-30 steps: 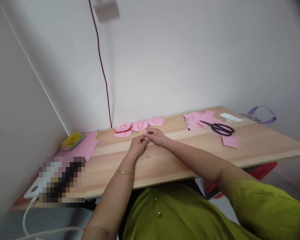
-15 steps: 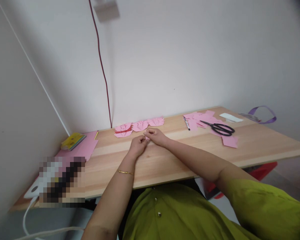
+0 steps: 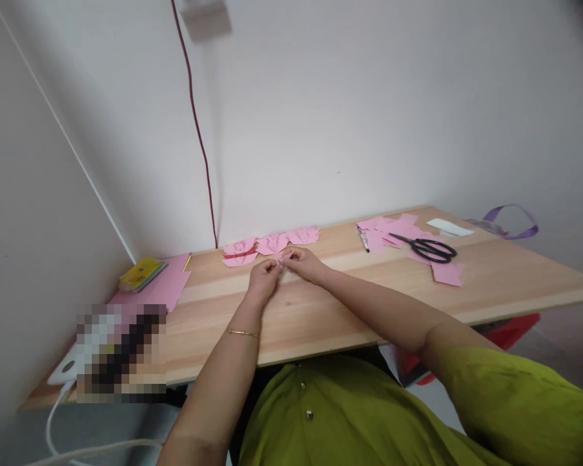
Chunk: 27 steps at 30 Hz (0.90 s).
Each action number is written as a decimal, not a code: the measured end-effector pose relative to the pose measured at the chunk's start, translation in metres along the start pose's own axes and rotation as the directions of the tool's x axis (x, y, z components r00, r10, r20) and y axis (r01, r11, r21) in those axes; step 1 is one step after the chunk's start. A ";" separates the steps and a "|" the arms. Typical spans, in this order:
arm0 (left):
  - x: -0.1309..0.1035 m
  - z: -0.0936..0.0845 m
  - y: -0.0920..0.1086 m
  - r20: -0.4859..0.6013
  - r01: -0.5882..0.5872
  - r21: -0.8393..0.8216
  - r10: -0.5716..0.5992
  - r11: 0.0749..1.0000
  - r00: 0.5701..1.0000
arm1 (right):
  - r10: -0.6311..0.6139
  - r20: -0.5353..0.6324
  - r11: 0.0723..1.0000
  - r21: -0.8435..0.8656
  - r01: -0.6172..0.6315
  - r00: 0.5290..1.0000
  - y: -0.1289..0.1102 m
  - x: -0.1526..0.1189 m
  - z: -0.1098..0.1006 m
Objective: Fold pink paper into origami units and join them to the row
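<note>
Between my fingertips is a small piece of pink paper (image 3: 285, 258), mostly hidden by the fingers. My left hand (image 3: 264, 279) is closed in a pinch on its left side. My right hand (image 3: 305, 264) pinches it from the right, and the fingertips of both hands nearly meet. Just beyond them, a row of pink paper cutouts (image 3: 273, 244) with darker pink markings lies along the wall side of the table; a red strip (image 3: 240, 255) crosses the left one.
On the right, black-handled scissors (image 3: 430, 250) rest over pink paper scraps (image 3: 408, 224), with a pen (image 3: 363, 239) and a white strip (image 3: 449, 227) nearby. To the left, a yellow pack (image 3: 142, 275) sits on pink sheets (image 3: 175, 290); a white power strip (image 3: 62, 367) is at the near corner.
My left hand has moved slightly up and left, its fingers turning toward the right hand. More of the pink paper shows between the fingertips. The things on the table have stayed put.
</note>
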<state>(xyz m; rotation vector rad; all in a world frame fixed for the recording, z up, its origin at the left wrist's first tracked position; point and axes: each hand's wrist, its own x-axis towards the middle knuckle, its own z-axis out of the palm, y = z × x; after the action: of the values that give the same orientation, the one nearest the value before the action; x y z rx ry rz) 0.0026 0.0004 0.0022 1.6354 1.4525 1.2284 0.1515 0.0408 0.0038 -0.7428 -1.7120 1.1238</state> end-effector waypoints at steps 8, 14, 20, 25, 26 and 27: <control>0.000 0.002 0.003 0.021 0.005 -0.069 -0.003 0.998 1.000 | 0.015 -0.023 0.999 -0.046 -0.016 1.000 -0.004 -0.002 -0.003; 0.001 0.002 -0.003 0.031 0.018 -0.067 -0.016 0.998 0.999 | 0.018 -0.010 0.999 -0.043 -0.018 1.000 -0.007 -0.004 -0.002; 0.001 0.002 -0.004 0.025 0.019 -0.064 -0.018 0.998 1.000 | 0.048 -0.026 0.998 -0.036 -0.049 0.998 -0.001 -0.001 -0.002; 0.001 0.003 -0.003 0.020 0.022 -0.072 -0.021 0.997 1.000 | 0.088 -0.044 0.996 -0.001 -0.088 0.995 0.000 0.001 -0.002; 0.001 0.003 -0.002 0.018 0.023 -0.074 -0.022 0.997 1.000 | 0.087 -0.037 0.996 0.004 -0.087 0.996 -0.001 0.001 -0.002; 0.001 0.003 -0.002 0.016 0.024 -0.075 -0.023 0.997 1.000 | 0.082 -0.028 0.997 0.006 -0.082 0.996 -0.002 0.000 -0.002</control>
<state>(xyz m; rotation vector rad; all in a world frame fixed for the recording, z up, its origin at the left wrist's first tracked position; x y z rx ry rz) 0.0040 0.0018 -0.0007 1.5698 1.3958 1.2399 0.1531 0.0408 0.0055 -0.8284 -1.6674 1.1673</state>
